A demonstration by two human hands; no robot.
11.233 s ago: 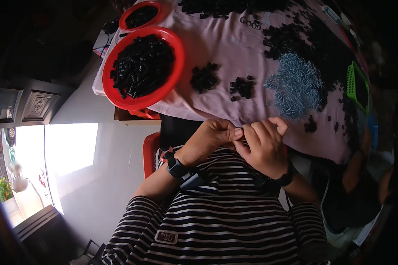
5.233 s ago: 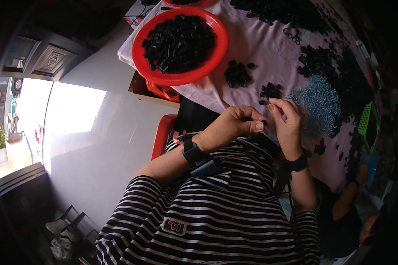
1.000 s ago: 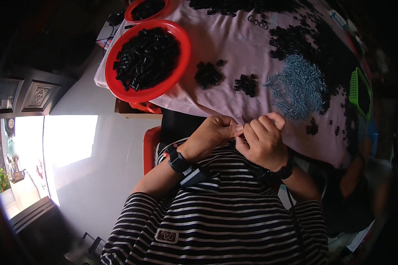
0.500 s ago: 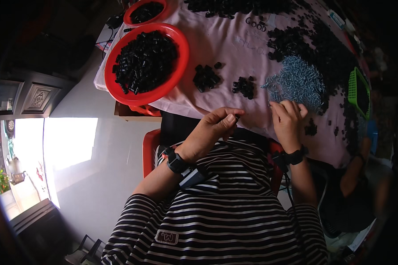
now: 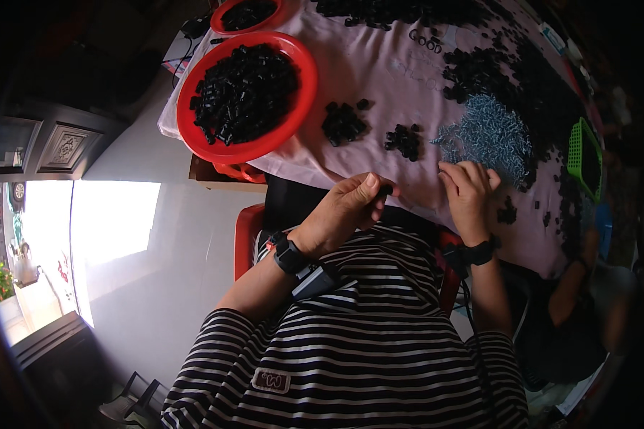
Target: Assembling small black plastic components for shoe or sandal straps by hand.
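My left hand (image 5: 348, 207) pinches a small black plastic piece (image 5: 384, 191) between thumb and fingers, close to my chest at the table's near edge. My right hand (image 5: 469, 191) reaches forward, its fingertips touching the near edge of a heap of small silvery-blue screws (image 5: 494, 132) on the pink cloth (image 5: 379, 64). Whether it has picked up a screw I cannot tell. Two small clusters of black pieces (image 5: 343, 121) (image 5: 405, 139) lie just beyond my hands. Both wrists wear dark bands.
A big red bowl (image 5: 293, 121) full of black pieces stands at the left, a second red bowl (image 5: 225, 21) behind it. Many black pieces spread over the far and right cloth. A green basket (image 5: 583, 157) sits at the right edge. Another person's arm (image 5: 572, 279) shows lower right.
My hands were together at my chest a second ago. They have parted: the right hand went out to the screw heap, the left stays near with the black piece.
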